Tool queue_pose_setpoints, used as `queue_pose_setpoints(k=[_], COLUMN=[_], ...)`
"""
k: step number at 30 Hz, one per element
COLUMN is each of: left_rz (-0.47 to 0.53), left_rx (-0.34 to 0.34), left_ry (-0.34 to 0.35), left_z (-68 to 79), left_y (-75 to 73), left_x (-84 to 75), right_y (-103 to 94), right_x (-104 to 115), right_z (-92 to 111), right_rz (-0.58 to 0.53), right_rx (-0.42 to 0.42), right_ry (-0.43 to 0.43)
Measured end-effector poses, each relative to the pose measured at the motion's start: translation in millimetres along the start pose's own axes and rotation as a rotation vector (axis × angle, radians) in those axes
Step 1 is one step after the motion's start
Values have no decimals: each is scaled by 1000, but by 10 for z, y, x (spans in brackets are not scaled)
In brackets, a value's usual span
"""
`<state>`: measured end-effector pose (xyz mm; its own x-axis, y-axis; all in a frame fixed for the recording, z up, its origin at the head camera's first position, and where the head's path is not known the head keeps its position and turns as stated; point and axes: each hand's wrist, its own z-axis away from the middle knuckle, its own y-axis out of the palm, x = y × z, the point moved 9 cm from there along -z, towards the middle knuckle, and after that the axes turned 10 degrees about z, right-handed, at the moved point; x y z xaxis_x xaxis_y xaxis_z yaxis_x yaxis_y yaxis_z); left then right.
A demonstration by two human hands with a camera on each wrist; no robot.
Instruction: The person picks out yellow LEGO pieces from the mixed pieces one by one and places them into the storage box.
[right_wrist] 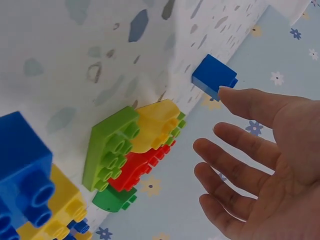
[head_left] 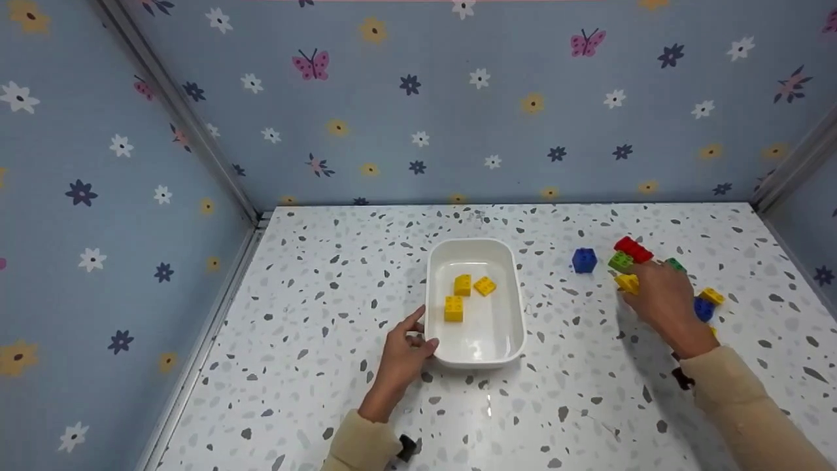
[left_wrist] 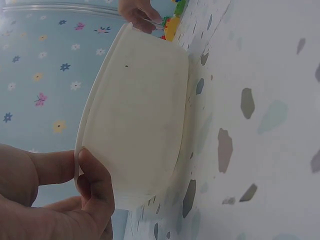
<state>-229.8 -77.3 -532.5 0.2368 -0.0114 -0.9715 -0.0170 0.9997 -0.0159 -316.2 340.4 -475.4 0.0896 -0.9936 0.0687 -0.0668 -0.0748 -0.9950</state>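
My left hand pinches the near-left rim of a white plastic tub; the left wrist view shows the thumb and fingers on either side of the rim. Three yellow building bricks lie inside the tub. Over a loose group of bricks on the right is my right hand. Its fingers are spread and relaxed in the right wrist view, holding nothing. Close to it are a yellow brick, a light green brick, a red brick and a dark green brick.
A single blue brick stands between the tub and the group. Behind the right wrist lie another blue brick and a yellow one. The speckled white table meets flowered panels at the back and sides.
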Motion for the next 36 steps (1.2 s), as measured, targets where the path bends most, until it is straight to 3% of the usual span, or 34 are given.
queue_pose_setpoints(k=[10, 28, 36], left_rz=[-27, 13, 4], left_rx=[-26, 12, 1], left_ry=[-21, 19, 6], left_z=[-12, -3, -11], left_y=[-5, 6, -1], left_x=[29, 1, 15], right_y=[118, 238, 266], right_x=[-119, -246, -262], right_z=[13, -9, -24], right_rz=[69, 37, 25], right_rx=[7, 106, 107], right_ry=[18, 55, 56])
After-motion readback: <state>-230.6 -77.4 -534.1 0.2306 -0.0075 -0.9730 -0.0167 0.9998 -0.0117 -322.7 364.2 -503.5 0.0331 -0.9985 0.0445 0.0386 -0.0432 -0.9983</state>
